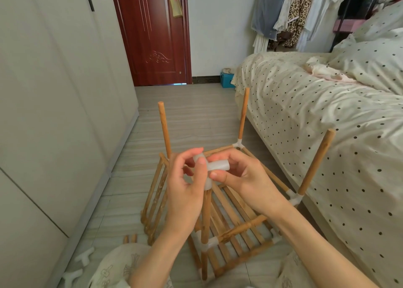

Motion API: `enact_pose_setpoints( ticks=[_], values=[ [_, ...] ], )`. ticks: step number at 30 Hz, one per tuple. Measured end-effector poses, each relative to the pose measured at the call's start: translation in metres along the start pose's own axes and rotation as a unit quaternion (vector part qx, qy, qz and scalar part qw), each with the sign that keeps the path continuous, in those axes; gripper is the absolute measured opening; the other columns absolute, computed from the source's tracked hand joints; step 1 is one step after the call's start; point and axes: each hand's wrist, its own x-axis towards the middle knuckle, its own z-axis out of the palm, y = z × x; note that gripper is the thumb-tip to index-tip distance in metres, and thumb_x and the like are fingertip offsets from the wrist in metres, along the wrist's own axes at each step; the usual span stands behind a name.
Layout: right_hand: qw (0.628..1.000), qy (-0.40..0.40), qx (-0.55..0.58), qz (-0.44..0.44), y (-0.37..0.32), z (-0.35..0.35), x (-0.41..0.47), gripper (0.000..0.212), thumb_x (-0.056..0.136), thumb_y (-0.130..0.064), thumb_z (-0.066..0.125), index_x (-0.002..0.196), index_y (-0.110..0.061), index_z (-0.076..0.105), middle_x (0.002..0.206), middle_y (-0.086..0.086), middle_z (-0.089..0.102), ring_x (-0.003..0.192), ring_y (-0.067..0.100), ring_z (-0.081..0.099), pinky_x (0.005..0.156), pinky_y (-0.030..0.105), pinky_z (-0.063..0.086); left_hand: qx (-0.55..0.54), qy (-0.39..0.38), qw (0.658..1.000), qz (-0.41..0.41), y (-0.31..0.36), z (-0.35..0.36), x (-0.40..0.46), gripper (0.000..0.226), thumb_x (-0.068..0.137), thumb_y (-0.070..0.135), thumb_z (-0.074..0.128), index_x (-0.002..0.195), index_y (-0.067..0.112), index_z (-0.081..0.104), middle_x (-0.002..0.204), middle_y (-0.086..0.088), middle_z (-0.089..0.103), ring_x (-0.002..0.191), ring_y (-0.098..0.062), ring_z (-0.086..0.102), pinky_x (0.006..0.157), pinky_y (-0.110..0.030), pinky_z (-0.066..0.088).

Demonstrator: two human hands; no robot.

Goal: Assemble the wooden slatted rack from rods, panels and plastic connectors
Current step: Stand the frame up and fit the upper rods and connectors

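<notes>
Currently fitted: translucent white plastic three-way connector (212,167), seated on top of the near upright round wooden rod (205,218); judged best pressed straight down the rod's axis, open sockets squared to the neighbouring uprights. Left hand (187,187) pinches the connector from nine o'clock, right hand (244,178) from three o'clock, hands close together above the wooden slatted panel (237,229) at six o'clock.
</notes>
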Motion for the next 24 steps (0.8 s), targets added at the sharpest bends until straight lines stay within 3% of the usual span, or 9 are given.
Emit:
enact_pose_setpoints(
  ticks=[3, 5, 11, 15, 18, 20, 22, 24],
  values=[
    [0.999, -0.032, 0.021, 0.015, -0.002, -0.003, 0.002, 0.021, 0.080, -0.016, 0.065, 0.101, -0.014, 0.064, 0.092, -0.004, 0.073, 0.086, 0.013, 0.068, 0.074, 0.025, 0.053, 0.011, 0.023, 1.000, 0.006, -0.003, 0.002, -0.002, 0.025, 0.081, 0.050, 0.053, 0.099, 0.034, 0.058, 0.094, 0.012, 0.054, 0.086, -0.017, 0.055, 0.080, -0.036, 0.048],
    [0.998, -0.047, 0.037, 0.020, -0.003, -0.004, 0.004, 0.023, 0.078, -0.013, 0.062, 0.101, -0.012, 0.062, 0.090, -0.008, 0.072, 0.084, 0.006, 0.067, 0.073, 0.017, 0.050, 0.017, 0.032, 0.999, 0.016, -0.004, 0.002, -0.002, 0.025, 0.081, 0.050, 0.054, 0.099, 0.034, 0.057, 0.094, 0.014, 0.053, 0.086, -0.020, 0.055, 0.080, -0.040, 0.048],
    [0.998, -0.043, 0.046, 0.020, -0.004, -0.003, 0.005, 0.023, 0.078, -0.011, 0.062, 0.101, -0.013, 0.063, 0.092, -0.009, 0.073, 0.087, 0.005, 0.067, 0.075, 0.016, 0.050, 0.029, 0.020, 0.999, 0.023, -0.006, -0.003, -0.001, 0.025, 0.082, 0.049, 0.053, 0.100, 0.034, 0.057, 0.093, 0.018, 0.054, 0.087, -0.019, 0.055, 0.081, -0.045, 0.049],
    [0.999, -0.026, 0.038, 0.018, -0.005, 0.000, 0.002, 0.026, 0.078, -0.014, 0.064, 0.104, -0.015, 0.064, 0.096, 0.000, 0.072, 0.091, 0.014, 0.068, 0.079, 0.024, 0.053, 0.033, 0.002, 0.999, 0.011, -0.006, -0.007, -0.002, 0.024, 0.082, 0.052, 0.054, 0.101, 0.039, 0.059, 0.094, 0.013, 0.055, 0.087, -0.019, 0.055, 0.081, -0.044, 0.049],
    [0.999, 0.012, 0.017, 0.028, -0.004, 0.002, -0.006, 0.034, 0.078, -0.021, 0.064, 0.112, -0.024, 0.061, 0.087, -0.005, 0.072, 0.078, 0.005, 0.063, 0.073, 0.016, 0.047, 0.030, -0.029, 0.999, 0.010, -0.002, -0.010, 0.000, 0.022, 0.082, 0.051, 0.053, 0.101, 0.043, 0.061, 0.096, 0.008, 0.058, 0.090, -0.011, 0.056, 0.082, -0.029, 0.048],
    [0.996, 0.067, -0.061, 0.027, -0.002, 0.003, -0.012, 0.040, 0.078, -0.035, 0.068, 0.115, -0.034, 0.057, 0.084, -0.004, 0.068, 0.074, 0.005, 0.058, 0.072, 0.019, 0.047, 0.055, -0.068, 0.996, 0.024, 0.002, -0.015, 0.005, 0.018, 0.086, 0.044, 0.056, 0.102, 0.041, 0.062, 0.096, 0.011, 0.061, 0.091, -0.005, 0.056, 0.080, -0.016, 0.043],
    [0.975, 0.157, -0.161, -0.001, -0.002, 0.006, -0.020, 0.038, 0.074, -0.051, 0.070, 0.105, -0.037, 0.052, 0.075, -0.006, 0.053, 0.066, 0.005, 0.048, 0.064, 0.020, 0.043, 0.096, -0.105, 0.989, 0.032, 0.006, -0.025, 0.011, 0.016, 0.091, 0.032, 0.058, 0.103, 0.040, 0.063, 0.098, 0.018, 0.063, 0.092, 0.001, 0.055, 0.079, -0.009, 0.038],
    [0.954, 0.214, -0.205, -0.056, -0.009, 0.015, -0.026, 0.027, 0.075, -0.050, 0.059, 0.088, -0.032, 0.045, 0.067, -0.008, 0.040, 0.059, 0.005, 0.039, 0.056, 0.021, 0.037, 0.118, -0.120, 0.985, 0.033, 0.011, -0.038, 0.017, 0.024, 0.093, 0.024, 0.055, 0.102, 0.045, 0.062, 0.099, 0.024, 0.063, 0.092, 0.004, 0.054, 0.078, -0.007, 0.037]
  ],
)
